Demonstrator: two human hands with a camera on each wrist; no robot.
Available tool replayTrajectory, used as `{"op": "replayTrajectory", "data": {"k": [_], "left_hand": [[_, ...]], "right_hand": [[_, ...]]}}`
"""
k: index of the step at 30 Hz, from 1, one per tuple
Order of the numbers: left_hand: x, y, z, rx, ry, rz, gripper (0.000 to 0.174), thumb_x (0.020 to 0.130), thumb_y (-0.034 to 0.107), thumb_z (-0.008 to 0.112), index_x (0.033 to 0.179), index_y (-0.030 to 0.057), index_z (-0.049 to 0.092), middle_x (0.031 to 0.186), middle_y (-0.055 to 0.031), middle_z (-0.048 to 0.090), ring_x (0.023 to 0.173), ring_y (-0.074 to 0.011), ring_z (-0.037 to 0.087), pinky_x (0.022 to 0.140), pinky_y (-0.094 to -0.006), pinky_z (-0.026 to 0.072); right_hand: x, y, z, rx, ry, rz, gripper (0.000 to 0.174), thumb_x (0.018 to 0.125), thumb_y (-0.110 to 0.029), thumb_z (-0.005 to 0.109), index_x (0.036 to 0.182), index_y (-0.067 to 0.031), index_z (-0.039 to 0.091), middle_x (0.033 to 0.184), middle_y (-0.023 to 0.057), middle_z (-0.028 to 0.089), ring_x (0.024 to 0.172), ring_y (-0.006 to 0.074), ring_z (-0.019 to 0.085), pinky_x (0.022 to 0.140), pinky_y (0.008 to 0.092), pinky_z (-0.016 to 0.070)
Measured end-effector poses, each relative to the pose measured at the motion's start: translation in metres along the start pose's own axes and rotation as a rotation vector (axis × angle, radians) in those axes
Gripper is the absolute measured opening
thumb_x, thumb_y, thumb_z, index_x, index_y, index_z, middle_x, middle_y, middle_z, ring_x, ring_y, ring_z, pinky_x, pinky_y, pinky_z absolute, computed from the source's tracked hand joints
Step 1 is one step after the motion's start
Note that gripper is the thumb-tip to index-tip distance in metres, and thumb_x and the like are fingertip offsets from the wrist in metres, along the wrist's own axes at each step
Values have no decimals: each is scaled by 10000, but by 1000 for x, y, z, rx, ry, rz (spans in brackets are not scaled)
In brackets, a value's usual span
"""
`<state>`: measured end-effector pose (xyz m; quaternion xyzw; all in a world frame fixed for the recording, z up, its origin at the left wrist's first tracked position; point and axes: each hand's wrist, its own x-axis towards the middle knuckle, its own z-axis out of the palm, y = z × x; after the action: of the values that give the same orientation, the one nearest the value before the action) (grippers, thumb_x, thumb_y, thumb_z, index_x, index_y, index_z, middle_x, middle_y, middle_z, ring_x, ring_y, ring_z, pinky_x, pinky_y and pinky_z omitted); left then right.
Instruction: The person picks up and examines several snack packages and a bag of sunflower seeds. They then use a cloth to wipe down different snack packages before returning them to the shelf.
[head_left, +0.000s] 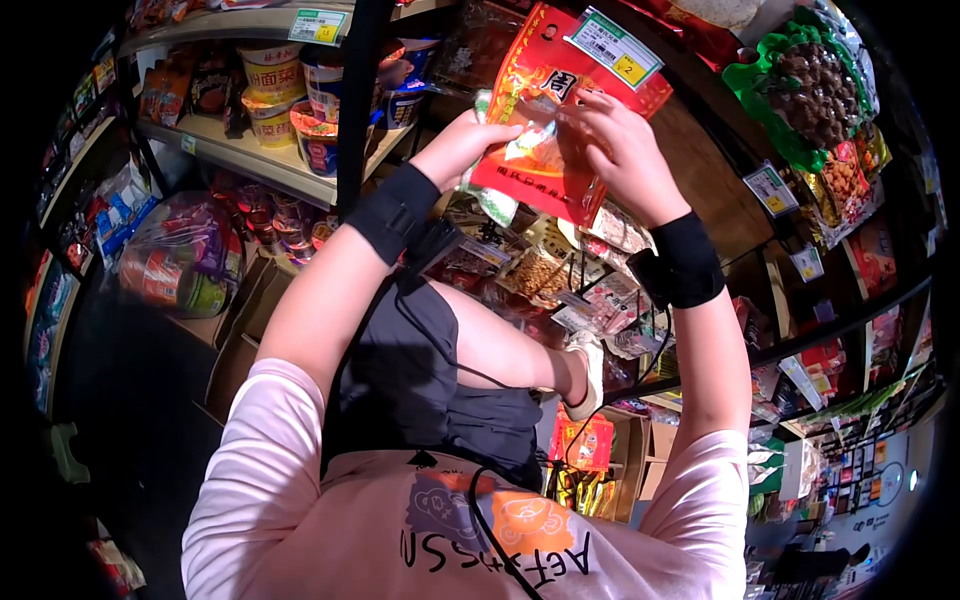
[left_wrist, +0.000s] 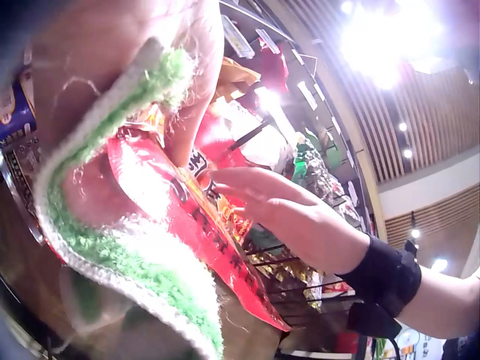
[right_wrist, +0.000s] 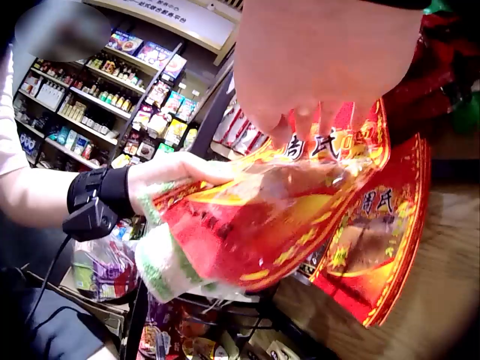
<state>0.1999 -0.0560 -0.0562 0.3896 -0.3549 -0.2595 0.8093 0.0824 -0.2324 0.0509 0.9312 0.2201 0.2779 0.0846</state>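
Note:
My left hand (head_left: 462,150) grips a shiny red food packet (head_left: 535,178) by its left side, thumb across the front. Under the same hand hangs a fluffy green-and-white cloth (left_wrist: 161,271), pressed against the packet. A clear window shows in the packet's middle, below big black characters. My right hand (head_left: 635,165) touches the packet's upper right part with extended fingers, which point toward the left hand. In the right wrist view, a second red packet (right_wrist: 375,225) hangs right behind the held one.
A price tag (head_left: 615,50) stands at the red packets' top. Cup noodles (head_left: 270,85) fill a shelf at left. Bagged snacks (head_left: 545,265) hang below the hands, near my shoe (head_left: 588,375). A green-edged bag (head_left: 810,90) lies at upper right, beside a black shelf rail (head_left: 830,320).

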Motion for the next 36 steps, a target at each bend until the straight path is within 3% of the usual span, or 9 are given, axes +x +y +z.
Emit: {"op": "replayTrajectory", "data": {"k": [6,11,13,18,22,23,26,31,36], "left_hand": [[66,-19,-18,183,80,-3,237,884,99,559,1092,-14,564,991,-81,650,856,-135,633,766,-295,516],[133,-47,-38,374,153,54,236,876,92,579,1086,-14,572,957,-96,659,795,-160,648,698,-296,526],[145,-41,-40,1021,352,26,430,807,311,665,1067,-24,592,952,-170,663,793,-211,662,713,-317,519],[147,-30,-36,1256,598,-131,605,770,549,615,1014,-4,644,1023,-220,638,968,-337,615,852,-377,474],[148,-55,-71,843,514,-226,587,745,503,694,982,-32,653,963,-177,660,813,-237,646,765,-324,487],[154,-80,-88,566,495,-111,391,816,309,678,927,-61,615,838,-129,647,727,-197,637,645,-303,503],[118,-73,-91,-42,388,-322,92,824,87,568,833,-1,544,703,-101,586,607,-206,603,577,-339,523],[29,-37,-43,-84,308,-141,137,891,110,511,894,-11,574,774,-85,634,650,-175,632,574,-299,516],[-81,-5,0,192,489,98,151,879,151,561,938,19,605,841,-39,636,699,-104,607,598,-239,467]], "right_hand": [[-15,25,56,-149,-87,151,547,826,-204,542,1350,-174,391,1418,101,361,1289,326,351,1029,506,302],[-9,42,81,-162,-63,199,516,832,-254,551,1325,-185,414,1409,101,365,1271,332,366,1022,513,311],[-9,46,94,-225,-137,207,521,828,-275,554,1325,-197,417,1415,103,355,1269,343,365,1014,526,315],[0,64,112,-227,-287,333,556,825,-279,561,1352,-223,396,1431,97,335,1273,341,362,1013,529,319],[-7,73,119,-203,-277,527,567,817,-267,560,1357,-218,390,1425,107,343,1251,326,387,998,502,351],[-15,77,123,-153,-245,521,567,816,-262,557,1356,-213,391,1424,110,343,1250,320,389,996,486,360],[-43,75,126,-44,-181,509,571,815,-246,543,1361,-187,384,1421,136,344,1238,309,407,983,412,392],[-100,40,86,400,-21,503,540,829,-181,570,1346,-131,421,1404,197,365,1292,344,355,1055,382,301],[-212,5,7,890,107,698,401,894,-13,445,1293,-32,472,1389,94,425,1303,202,365,1073,317,269]]}}
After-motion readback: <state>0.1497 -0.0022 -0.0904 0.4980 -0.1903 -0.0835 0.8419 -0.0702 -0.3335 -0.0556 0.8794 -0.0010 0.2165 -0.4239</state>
